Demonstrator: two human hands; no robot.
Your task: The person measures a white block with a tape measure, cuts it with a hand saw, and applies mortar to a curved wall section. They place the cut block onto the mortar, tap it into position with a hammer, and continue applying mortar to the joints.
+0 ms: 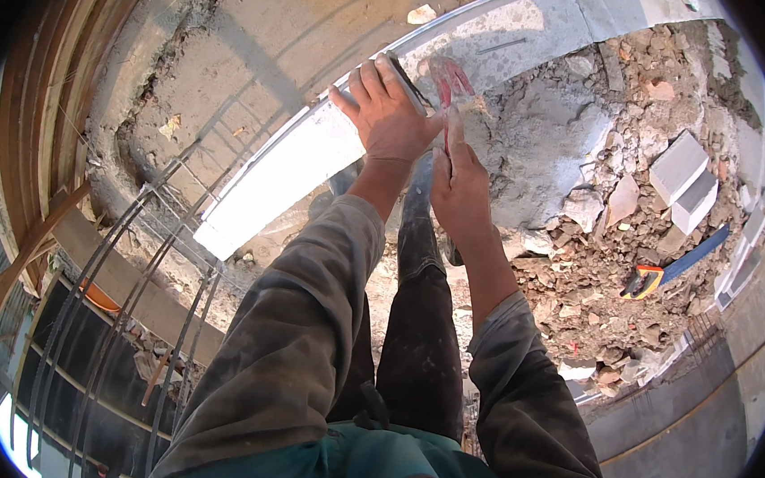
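Observation:
A low curved row of white blocks [293, 174] runs across in front of me, with smooth faces and a grey top further along. My left hand [384, 109] lies over its edge, fingers spread, beside a narrow dark-edged piece [410, 84] that it partly covers. Close by on the right, my right hand [463, 182] is closed round the handle of a red-handled tool [449, 82]. The tool's upper end is smeared by motion over the block top, so its kind is unclear. My two hands nearly meet at the thumb and the handle.
Rubble [594, 292] covers the right side. On it lie a handsaw [696, 253] with a blue blade and orange-black handle, and pale cut blocks [680, 168]. Grey mortar [534, 134] spreads beside the row. Bent steel bars [130, 309] and long wooden boards [28, 112] stand left.

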